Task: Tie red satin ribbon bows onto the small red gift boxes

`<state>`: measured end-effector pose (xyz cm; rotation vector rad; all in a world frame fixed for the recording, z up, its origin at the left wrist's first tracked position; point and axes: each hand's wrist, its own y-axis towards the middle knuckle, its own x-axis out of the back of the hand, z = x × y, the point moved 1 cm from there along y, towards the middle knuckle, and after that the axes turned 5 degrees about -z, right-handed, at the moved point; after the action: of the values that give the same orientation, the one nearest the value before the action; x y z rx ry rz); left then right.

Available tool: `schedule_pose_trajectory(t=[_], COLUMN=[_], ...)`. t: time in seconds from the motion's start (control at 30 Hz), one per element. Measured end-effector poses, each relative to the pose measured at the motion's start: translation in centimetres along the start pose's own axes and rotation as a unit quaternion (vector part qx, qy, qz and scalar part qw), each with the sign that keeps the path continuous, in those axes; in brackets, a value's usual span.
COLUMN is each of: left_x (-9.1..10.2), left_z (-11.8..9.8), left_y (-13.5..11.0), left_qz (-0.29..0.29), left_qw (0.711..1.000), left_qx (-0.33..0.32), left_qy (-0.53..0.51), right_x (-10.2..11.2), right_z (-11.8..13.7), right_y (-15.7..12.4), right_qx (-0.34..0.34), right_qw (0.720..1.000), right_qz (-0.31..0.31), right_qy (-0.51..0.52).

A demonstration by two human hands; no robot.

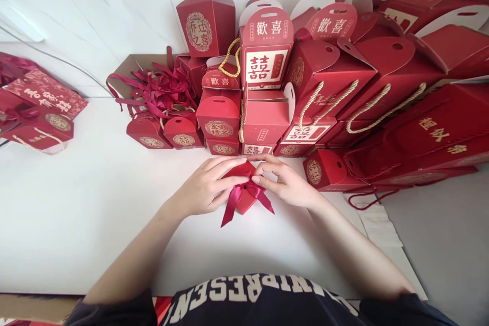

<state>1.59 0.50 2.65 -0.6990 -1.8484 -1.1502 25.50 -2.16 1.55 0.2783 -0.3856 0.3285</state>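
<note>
A small red gift box [244, 202] with a dark red ribbon [234, 205] tied on it lies on the white table [76, 214] in front of me. My left hand [208, 187] rests on the box's left side, fingers curled and pinching the ribbon near the knot. My right hand [284, 179] comes in from the right, its fingertips pinched at the same knot. Two ribbon tails hang down toward me below the box.
A big stack of red gift boxes [267, 61] with gold rope handles fills the back and right. A heap of loose red ribbons [160, 89] lies at the back left. More red boxes [38, 112] sit at the far left edge.
</note>
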Motion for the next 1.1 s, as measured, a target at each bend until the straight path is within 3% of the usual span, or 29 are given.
schedule_pose_trajectory(t=[0.27, 0.53, 0.67, 0.9, 0.97, 1.1], left_x=[-0.1, 0.8, 1.0, -0.1, -0.2, -0.5], left_z=[-0.4, -0.1, 0.5, 1.0, 1.0, 0.5], left_y=[0.3, 0.2, -0.1, -0.7, -0.6, -0.1], left_qz=[0.064, -0.014, -0.035, -0.126, -0.120, -0.047], left_qw=[0.995, 0.984, 0.989, 0.985, 0.984, 0.991], left_qx=[0.015, 0.013, -0.010, -0.041, -0.042, -0.032], left_qy=[0.070, 0.175, 0.142, 0.115, 0.123, 0.122], right_x=[0.1, 0.1, 0.0, 0.0, -0.1, -0.3], right_z=[0.2, 0.1, 0.1, 0.0, 0.0, 0.0], right_y=[0.1, 0.0, 0.0, -0.1, 0.0, 0.1], right_qx=[0.003, -0.003, -0.003, -0.003, 0.001, 0.009], right_qw=[1.000, 1.000, 1.000, 1.000, 1.000, 1.000], right_qz=[0.007, 0.007, 0.007, 0.008, 0.007, 0.006], right_qy=[-0.002, 0.002, 0.004, -0.004, -0.005, -0.009])
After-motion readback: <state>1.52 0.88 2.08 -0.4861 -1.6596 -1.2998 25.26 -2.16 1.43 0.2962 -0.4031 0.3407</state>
